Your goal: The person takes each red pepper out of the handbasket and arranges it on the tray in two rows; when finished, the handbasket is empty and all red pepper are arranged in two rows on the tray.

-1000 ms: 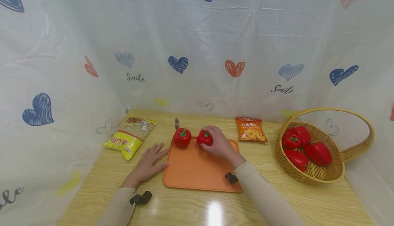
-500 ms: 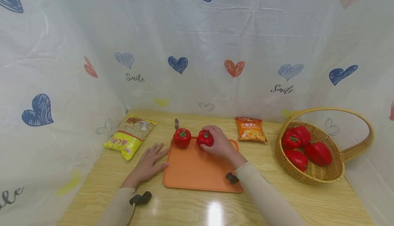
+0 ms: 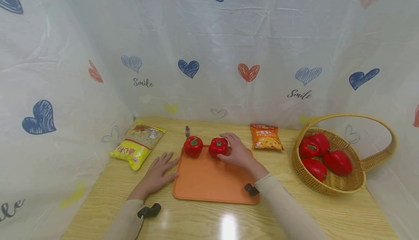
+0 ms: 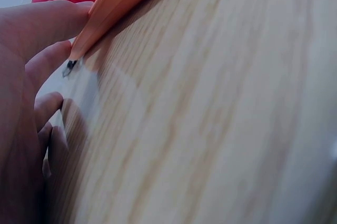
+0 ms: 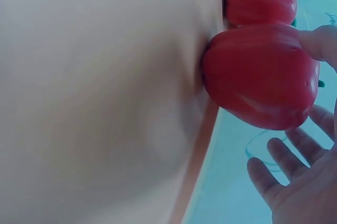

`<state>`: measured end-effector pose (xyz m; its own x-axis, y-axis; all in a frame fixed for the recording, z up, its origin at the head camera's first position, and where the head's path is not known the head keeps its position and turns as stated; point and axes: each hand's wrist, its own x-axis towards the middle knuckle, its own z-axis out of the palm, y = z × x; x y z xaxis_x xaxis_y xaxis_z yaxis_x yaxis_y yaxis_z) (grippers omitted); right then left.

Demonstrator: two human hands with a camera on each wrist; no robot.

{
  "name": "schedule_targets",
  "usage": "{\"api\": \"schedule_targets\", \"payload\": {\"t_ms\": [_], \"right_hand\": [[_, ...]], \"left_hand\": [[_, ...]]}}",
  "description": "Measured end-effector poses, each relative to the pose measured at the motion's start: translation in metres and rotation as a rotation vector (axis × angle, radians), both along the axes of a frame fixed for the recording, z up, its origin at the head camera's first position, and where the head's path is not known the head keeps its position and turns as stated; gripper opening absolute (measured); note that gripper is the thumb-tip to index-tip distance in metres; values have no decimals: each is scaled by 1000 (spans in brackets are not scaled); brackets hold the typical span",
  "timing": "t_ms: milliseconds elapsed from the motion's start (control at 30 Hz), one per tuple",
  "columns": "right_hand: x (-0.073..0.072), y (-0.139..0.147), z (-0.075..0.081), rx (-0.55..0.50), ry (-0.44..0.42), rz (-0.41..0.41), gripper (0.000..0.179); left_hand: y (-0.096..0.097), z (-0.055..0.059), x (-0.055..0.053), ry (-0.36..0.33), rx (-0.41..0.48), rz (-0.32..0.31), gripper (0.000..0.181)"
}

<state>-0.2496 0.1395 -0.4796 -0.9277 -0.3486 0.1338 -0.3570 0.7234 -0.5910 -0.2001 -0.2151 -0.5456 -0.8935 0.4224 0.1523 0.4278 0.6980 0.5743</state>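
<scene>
Two red bell peppers stand upright on the back edge area of an orange tray (image 3: 209, 182). My right hand (image 3: 238, 155) is beside the right bell pepper (image 3: 218, 147), thumb and fingers spread apart around its near side. In the right wrist view the thumb overlaps that pepper (image 5: 258, 76) and the other fingers are loose; whether they still touch it I cannot tell. The left bell pepper (image 3: 193, 146) stands a little apart from it. My left hand (image 3: 159, 173) lies with straight fingers at the tray's left edge; the left wrist view shows fingers against the tray rim (image 4: 113, 10).
A wicker basket (image 3: 327, 187) with several red peppers stands at the right. Behind the tray's right corner lies an orange snack bag (image 3: 266, 137). A yellow food bag (image 3: 139, 144) lies at the back left. One small dark object (image 3: 187, 131) is behind the left pepper.
My right hand has loosened from around the right bell pepper and drawn slightly right, its fingers wider apart. The pepper stays on the tray. The left hand has not moved.
</scene>
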Motion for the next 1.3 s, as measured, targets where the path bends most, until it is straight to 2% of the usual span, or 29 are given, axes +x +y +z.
{"api": "schedule_targets", "payload": {"t_ms": [167,600,833,1300], "right_hand": [[3,8,-1,1,21,9,81],[14,29,-2,-3,1,-20,81],[23,45,-4,3,33,-28,82],[39,77,-1,25,11,-87,79]], "left_hand": [[-1,-1,-1,-5,-3,1,64],[0,2,0,0,-2,2,64],[0,2,1,7,-3,-1,64],[1,1,0,7,1,-4,64]]}}
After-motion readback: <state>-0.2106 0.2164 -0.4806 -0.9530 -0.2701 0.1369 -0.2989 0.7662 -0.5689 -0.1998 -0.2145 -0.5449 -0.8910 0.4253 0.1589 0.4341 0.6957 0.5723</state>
